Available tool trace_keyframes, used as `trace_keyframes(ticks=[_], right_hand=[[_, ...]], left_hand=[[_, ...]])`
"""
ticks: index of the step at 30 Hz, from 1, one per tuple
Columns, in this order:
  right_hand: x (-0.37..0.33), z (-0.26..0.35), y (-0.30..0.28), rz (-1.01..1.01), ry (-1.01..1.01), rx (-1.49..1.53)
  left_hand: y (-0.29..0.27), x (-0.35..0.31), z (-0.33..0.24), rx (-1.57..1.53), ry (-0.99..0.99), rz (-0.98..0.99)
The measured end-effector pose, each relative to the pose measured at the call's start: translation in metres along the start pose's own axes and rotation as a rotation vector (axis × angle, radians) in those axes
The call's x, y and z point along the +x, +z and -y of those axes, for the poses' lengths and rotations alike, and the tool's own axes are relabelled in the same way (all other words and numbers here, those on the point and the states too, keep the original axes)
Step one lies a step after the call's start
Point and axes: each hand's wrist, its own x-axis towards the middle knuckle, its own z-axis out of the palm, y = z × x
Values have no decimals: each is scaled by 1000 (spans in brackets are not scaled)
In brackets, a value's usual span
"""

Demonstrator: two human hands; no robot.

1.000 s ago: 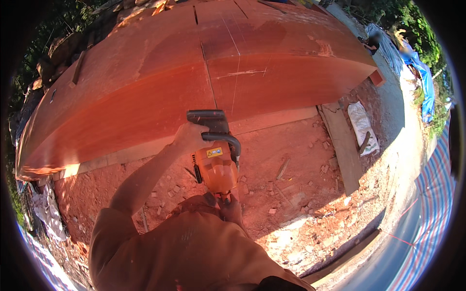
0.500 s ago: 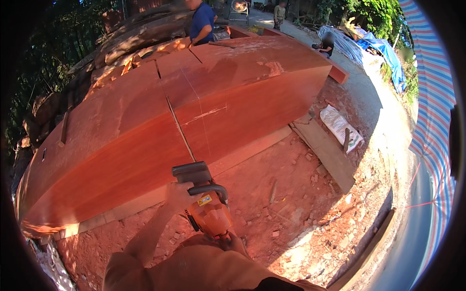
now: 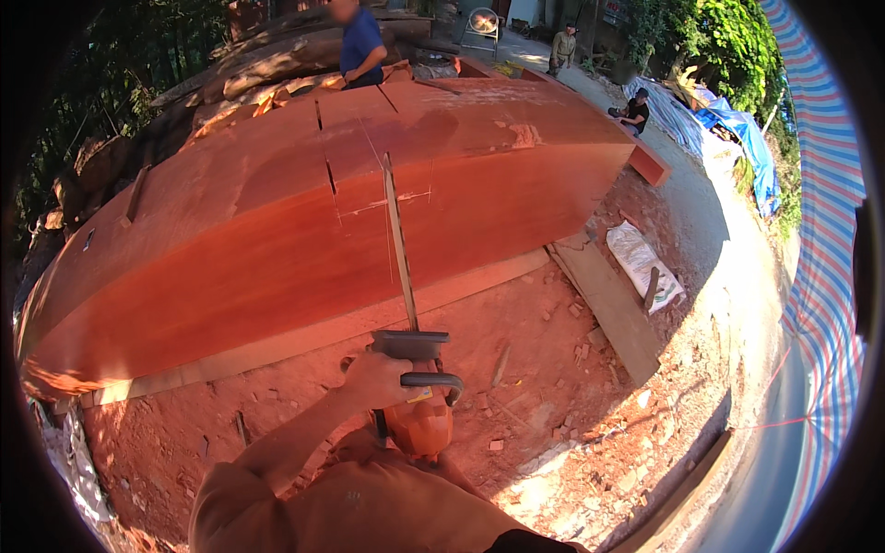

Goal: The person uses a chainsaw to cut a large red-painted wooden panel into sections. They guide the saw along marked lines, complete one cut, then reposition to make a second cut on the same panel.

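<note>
My left hand (image 3: 376,380) is closed around the front handle (image 3: 431,380) of an orange chainsaw (image 3: 422,426), just behind its black hand guard (image 3: 410,345). At the saw's rear my right hand (image 3: 446,468) grips it, its fingers mostly hidden by the saw and my body. The long guide bar (image 3: 400,244) points away from me across the side of a huge red-brown timber (image 3: 277,258). Its tip overlaps the timber's upper edge, beside a thin marked line; whether it touches the wood, I cannot tell. Short dark cuts (image 3: 330,175) show in the timber left of the bar.
A plank (image 3: 608,309) and a white sack (image 3: 643,263) lie to the right on ground strewn with chips. Beyond the timber stands a person in blue (image 3: 362,46), near stacked logs (image 3: 277,69). Two others are farther back. A striped tarp (image 3: 825,166) hangs at right.
The chainsaw has shifted right and its bar has swung away from the dark cut to the marked line. That cut now shows uncovered. The view has turned slightly.
</note>
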Motion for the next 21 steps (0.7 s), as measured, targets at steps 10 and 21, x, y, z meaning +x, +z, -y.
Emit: trace_keyframes(ticks=[10,21], right_hand=[[-68,47,-61,105,309,-292],[-7,240,-86,-528,-788,-809]], left_hand=[[-5,6,-28,-122,25,82],[-1,5,-47,-120,79,61]])
